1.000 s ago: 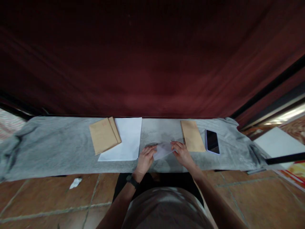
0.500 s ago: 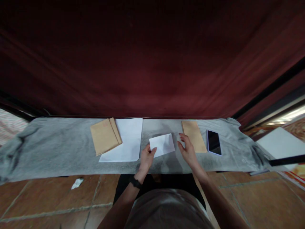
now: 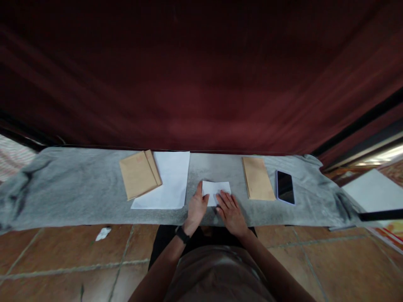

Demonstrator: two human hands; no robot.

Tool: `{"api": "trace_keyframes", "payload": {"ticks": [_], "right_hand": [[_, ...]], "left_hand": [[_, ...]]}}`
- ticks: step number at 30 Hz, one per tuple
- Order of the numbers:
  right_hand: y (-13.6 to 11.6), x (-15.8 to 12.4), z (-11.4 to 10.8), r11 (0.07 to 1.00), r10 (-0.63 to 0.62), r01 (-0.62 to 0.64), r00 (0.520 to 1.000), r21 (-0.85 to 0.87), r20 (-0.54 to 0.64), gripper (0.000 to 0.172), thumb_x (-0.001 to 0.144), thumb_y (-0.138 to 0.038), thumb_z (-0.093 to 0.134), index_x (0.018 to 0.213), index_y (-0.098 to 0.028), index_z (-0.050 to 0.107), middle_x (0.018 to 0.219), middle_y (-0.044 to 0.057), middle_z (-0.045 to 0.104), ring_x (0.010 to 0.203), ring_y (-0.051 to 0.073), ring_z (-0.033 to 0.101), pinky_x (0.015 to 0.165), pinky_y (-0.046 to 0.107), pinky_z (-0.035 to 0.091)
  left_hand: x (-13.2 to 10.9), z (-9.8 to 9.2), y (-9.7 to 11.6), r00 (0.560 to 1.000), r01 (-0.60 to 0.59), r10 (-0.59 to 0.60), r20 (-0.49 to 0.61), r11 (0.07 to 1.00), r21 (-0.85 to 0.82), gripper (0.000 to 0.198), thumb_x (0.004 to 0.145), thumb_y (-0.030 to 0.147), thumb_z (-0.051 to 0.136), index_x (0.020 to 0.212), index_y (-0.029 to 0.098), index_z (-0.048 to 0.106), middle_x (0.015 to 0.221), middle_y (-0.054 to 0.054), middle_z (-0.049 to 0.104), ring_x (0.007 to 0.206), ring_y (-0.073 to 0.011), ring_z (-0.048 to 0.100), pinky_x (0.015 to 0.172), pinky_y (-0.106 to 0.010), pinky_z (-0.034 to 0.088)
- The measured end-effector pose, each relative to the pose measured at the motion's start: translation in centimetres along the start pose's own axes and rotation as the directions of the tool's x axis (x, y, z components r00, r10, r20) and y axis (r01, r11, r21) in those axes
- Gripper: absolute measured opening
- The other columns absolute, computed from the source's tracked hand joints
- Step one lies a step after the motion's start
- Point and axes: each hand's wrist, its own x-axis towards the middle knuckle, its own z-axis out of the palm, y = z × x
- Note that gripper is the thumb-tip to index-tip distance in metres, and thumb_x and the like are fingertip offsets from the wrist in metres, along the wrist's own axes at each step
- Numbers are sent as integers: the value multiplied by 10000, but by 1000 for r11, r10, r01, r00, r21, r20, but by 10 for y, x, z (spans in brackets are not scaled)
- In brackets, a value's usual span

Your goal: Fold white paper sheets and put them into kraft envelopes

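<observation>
A folded sheet of white paper [image 3: 216,187] lies on the grey cloth in front of me. My left hand [image 3: 197,206] grips its left edge, thumb on top and fingers at the side. My right hand [image 3: 232,213] rests flat over the sheet's lower right part, fingers stretched out and hiding that corner. Left of my left hand is a stack of white paper [image 3: 173,184], partly covered by brown envelopes [image 3: 138,174]. To the right of my right hand lies another pile of brown envelopes [image 3: 258,179].
A phone [image 3: 285,187] with a dark screen lies right of the envelopes. The grey cloth [image 3: 78,188] covers the long narrow table, and a dark red curtain [image 3: 201,105] hangs behind it. A crumpled white scrap [image 3: 103,233] is on the tiled floor at the left.
My right hand has come left and down from above the table onto the folded paper. The paper now lies straighter and nearer to me, still in my left hand.
</observation>
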Motion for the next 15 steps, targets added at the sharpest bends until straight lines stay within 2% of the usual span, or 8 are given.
{"api": "trace_keyframes", "payload": {"ticks": [2, 4, 6, 8, 11, 13, 15], "right_hand": [[-1, -1, 3, 999, -6, 6, 1000, -47, 15, 510, 1042, -342, 486, 1543, -270, 427, 1607, 89, 422, 1482, 267, 400, 1224, 537, 315], [-3, -1, 4, 997, -9, 11, 1000, -77, 23, 508, 1041, -352, 496, 1537, -264, 435, 1609, 98, 416, 1485, 273, 394, 1221, 539, 311], [-4, -1, 5, 995, -10, 13, 1000, -95, 29, 510, 1046, -353, 487, 1542, -253, 427, 1614, 106, 405, 1490, 273, 384, 1221, 533, 309], [-4, -2, 6, 995, -6, 9, 1000, -101, 28, 519, 1047, -348, 480, 1553, -253, 409, 1618, 105, 398, 1493, 271, 378, 1223, 528, 303], [-3, -4, 7, 994, -1, 4, 999, -113, 32, 534, 1041, -305, 471, 1567, -256, 388, 1628, 98, 378, 1500, 273, 365, 1228, 529, 292], [-2, -5, 8, 991, -16, 22, 999, -131, 47, 540, 1032, -260, 461, 1568, -243, 389, 1638, 99, 355, 1508, 274, 349, 1230, 522, 286], [-1, -6, 8, 988, -32, 40, 998, -152, 56, 526, 1033, -246, 448, 1558, -228, 410, 1639, 100, 353, 1511, 270, 343, 1231, 512, 285]], "left_hand": [[-6, -4, 2, 1000, -10, 11, -10, 993, 116, 640, 987, 313, 506, 1563, 109, 318, 1010, -137, 775, 788, -269, 756, 722, -327, 581], [-10, -8, 6, 999, -28, 35, -29, 980, 195, 648, 1005, 328, 480, 1584, 121, 278, 1158, -166, 739, 853, -261, 751, 723, -313, 582], [-13, -12, 11, 996, -64, 79, -44, 958, 278, 622, 1018, 321, 450, 1592, 154, 280, 1321, -188, 664, 989, -277, 731, 808, -346, 588], [-17, -13, 15, 985, -139, 165, -43, 923, 358, 574, 1024, 279, 421, 1582, 187, 323, 1466, -189, 562, 1184, -305, 660, 970, -418, 548], [-28, -8, 18, 936, -337, 350, 37, 860, 384, 542, 1026, 256, 417, 1561, 179, 369, 1608, -156, 408, 1442, -308, 449, 1181, -487, 383], [-41, -3, 18, 890, -453, 440, 122, 820, 350, 564, 1030, 306, 438, 1563, 143, 352, 1630, -146, 374, 1511, -280, 345, 1240, -479, 303], [-55, 1, 15, 864, -503, 468, 185, 796, 335, 635, 1026, 396, 462, 1571, 105, 316, 1636, -156, 358, 1536, -267, 290, 1259, -467, 271]]}}
